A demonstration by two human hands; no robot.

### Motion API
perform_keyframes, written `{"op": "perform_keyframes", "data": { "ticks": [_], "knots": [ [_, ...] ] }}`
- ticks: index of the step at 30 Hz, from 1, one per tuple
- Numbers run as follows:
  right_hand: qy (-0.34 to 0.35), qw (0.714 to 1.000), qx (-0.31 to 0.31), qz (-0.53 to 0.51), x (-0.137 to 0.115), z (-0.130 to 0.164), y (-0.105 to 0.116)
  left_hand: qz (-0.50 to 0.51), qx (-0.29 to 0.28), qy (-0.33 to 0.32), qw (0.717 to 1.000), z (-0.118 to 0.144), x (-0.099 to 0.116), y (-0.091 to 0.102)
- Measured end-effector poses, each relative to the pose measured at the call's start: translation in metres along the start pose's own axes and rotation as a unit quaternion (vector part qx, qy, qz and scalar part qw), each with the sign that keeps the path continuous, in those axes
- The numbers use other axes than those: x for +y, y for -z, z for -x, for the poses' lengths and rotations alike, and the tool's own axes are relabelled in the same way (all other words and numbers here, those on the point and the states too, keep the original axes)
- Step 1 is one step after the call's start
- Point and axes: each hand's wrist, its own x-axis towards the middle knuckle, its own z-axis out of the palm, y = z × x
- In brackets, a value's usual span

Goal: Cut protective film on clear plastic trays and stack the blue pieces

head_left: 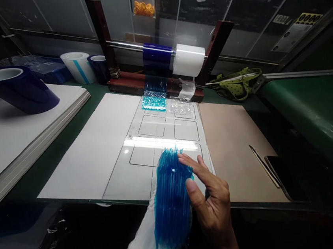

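Note:
My left hand (145, 237) wears a white glove and is covered by a long, streaked piece of blue film (171, 203), so its fingers are hidden. At the film's right edge is my bare right hand (211, 195), thumb and fingers apart, fingertips overlapping the film; whether they press on it I cannot tell. Beneath both lies a clear sheet with outlined rounded rectangles (121, 176). Farther back, a strip of blue film (154, 103) hangs from a blue roll (157, 56) onto the sheet. Beside that roll, a white roll (191, 58) sits on the same rod.
A dark red wooden stand (126, 83) carries the rod. At left, a large blue roll (21, 90) stands on a paper stack (36, 130). At right are brown board (230, 141), a pen (263, 166), a phone (285, 175) and a green dotted pouch (236, 84).

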Motion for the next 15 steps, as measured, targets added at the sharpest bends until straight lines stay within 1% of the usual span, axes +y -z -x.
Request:
{"op": "perform_keyframes", "data": {
  "ticks": [6,12,13,15],
  "knots": [
    [0.016,0.999,0.011,0.031,0.001,0.000,-0.002,0.018,0.002,0.011,1.000,-0.001,-0.005,0.003],
    [0.006,1.000,0.015,0.025,0.001,0.000,-0.002,0.019,0.023,0.016,0.999,-0.001,-0.004,0.004],
    [0.005,0.999,0.019,0.026,0.000,0.000,-0.002,0.027,0.022,0.021,0.999,-0.001,-0.002,0.006],
    [0.005,0.999,0.026,0.034,0.000,0.000,-0.003,0.063,0.005,0.058,0.996,-0.003,0.006,0.013]
  ]
}}
